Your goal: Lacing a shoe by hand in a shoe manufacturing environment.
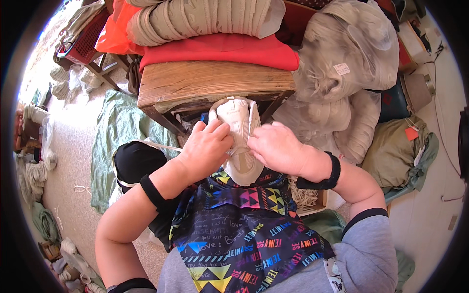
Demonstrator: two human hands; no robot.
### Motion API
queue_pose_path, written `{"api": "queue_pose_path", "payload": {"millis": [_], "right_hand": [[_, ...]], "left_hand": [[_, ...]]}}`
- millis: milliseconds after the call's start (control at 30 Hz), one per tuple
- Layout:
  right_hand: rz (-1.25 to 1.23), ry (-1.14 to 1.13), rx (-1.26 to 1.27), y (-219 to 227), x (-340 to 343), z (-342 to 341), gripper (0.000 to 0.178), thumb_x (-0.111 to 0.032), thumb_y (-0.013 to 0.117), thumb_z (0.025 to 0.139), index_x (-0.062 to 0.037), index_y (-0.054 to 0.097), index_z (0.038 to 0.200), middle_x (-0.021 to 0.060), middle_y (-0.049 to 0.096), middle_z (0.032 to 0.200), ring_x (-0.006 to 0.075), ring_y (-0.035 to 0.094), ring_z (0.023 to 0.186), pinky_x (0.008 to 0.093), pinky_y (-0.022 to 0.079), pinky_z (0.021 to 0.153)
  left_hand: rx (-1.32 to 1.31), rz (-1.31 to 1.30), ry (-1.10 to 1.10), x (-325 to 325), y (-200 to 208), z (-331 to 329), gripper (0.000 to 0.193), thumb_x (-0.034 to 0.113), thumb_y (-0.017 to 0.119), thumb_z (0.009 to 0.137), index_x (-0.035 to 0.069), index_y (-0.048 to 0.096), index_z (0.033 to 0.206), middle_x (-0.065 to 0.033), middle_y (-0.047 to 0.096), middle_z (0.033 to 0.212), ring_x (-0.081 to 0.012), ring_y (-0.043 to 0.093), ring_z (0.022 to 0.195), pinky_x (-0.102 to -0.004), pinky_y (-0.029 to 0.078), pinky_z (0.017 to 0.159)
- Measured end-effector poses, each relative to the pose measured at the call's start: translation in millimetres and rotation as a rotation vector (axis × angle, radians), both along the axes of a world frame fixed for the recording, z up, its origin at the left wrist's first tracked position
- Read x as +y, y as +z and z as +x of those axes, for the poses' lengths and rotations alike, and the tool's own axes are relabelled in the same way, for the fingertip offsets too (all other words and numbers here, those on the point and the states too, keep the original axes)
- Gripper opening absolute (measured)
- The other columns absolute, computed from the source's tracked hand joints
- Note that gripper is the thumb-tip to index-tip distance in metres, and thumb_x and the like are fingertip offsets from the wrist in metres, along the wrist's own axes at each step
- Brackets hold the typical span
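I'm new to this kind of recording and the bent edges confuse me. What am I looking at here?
No machine is at work: these are a person's own bare hands. The single picture comes from the left of two wide fisheye cameras worn on the head, looking down, so straight edges curve and the rim goes dark.

The left hand and right hand are at either side of a pale shoe, its toe toward the person. Their bent fingers are at its lacing; what the fingertips pinch is hidden.

Just beyond is a wooden table. On it lies a red cloth, with a pale stack on top. To the right are clear plastic bags.
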State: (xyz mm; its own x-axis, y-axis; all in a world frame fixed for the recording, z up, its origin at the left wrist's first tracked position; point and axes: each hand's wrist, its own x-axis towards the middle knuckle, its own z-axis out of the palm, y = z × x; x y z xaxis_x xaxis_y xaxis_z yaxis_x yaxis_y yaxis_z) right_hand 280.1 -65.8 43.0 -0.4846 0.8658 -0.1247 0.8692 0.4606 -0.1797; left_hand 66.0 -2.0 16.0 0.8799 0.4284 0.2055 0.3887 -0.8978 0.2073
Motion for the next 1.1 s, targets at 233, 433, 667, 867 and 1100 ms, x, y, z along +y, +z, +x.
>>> {"api": "queue_pose_path", "payload": {"millis": [233, 433, 667, 867, 1100], "right_hand": [[0.17, 0.147, 0.153, 14, 26, 7, 0.041, -0.014, 0.077, 0.069, -0.0052, 0.051, 0.1, 0.0136, 0.05, 0.105, 0.0329, 0.06, 0.091, 0.0434, 0.05, 0.072], [-0.168, 0.195, 0.101, 20, 43, 13, 0.035, -0.013, 0.076, 0.072, -0.0051, 0.053, 0.097, 0.0104, 0.052, 0.106, 0.0331, 0.06, 0.092, 0.0436, 0.051, 0.072], [-0.317, 0.23, 0.287, 18, 51, 24, 0.029, -0.01, 0.077, 0.07, -0.0042, 0.057, 0.09, 0.0119, 0.051, 0.102, 0.0324, 0.059, 0.094, 0.0413, 0.05, 0.078], [-0.2, 0.246, 0.345, 2, 42, 30, 0.033, -0.007, 0.079, 0.067, -0.0022, 0.054, 0.089, 0.012, 0.049, 0.1, 0.0325, 0.057, 0.092, 0.0403, 0.049, 0.078], [-0.064, 0.164, 0.406, -10, 27, 26, 0.036, -0.008, 0.079, 0.063, -0.0018, 0.051, 0.086, 0.0138, 0.049, 0.101, 0.0347, 0.056, 0.095, 0.0422, 0.05, 0.079]], "left_hand": [[-0.04, -0.063, 0.074, 2, -1, 2, 0.015, 0.023, 0.072, 0.073, 0.011, 0.064, 0.076, -0.0018, 0.054, 0.086, -0.0229, 0.049, 0.093, -0.0405, 0.037, 0.08], [-0.037, -0.284, 0.274, -4, -3, 15, 0.016, 0.023, 0.067, 0.078, 0.009, 0.068, 0.07, -0.0033, 0.056, 0.086, -0.0264, 0.049, 0.093, -0.0428, 0.038, 0.08], [-0.41, -0.65, 0.55, -5, -22, 25, 0.015, 0.021, 0.067, 0.078, 0.007, 0.069, 0.072, -0.009, 0.058, 0.09, -0.0313, 0.049, 0.092, -0.0423, 0.04, 0.08], [-0.483, -0.44, 0.514, -13, -8, 38, 0.014, 0.021, 0.068, 0.081, 0.008, 0.068, 0.085, -0.0079, 0.059, 0.091, -0.0305, 0.052, 0.092, -0.0422, 0.038, 0.083], [-0.379, -0.177, 0.221, -7, -6, 33, 0.011, 0.017, 0.069, 0.077, 0.012, 0.068, 0.087, -0.0055, 0.053, 0.095, -0.0279, 0.049, 0.096, -0.0434, 0.035, 0.081]]}}
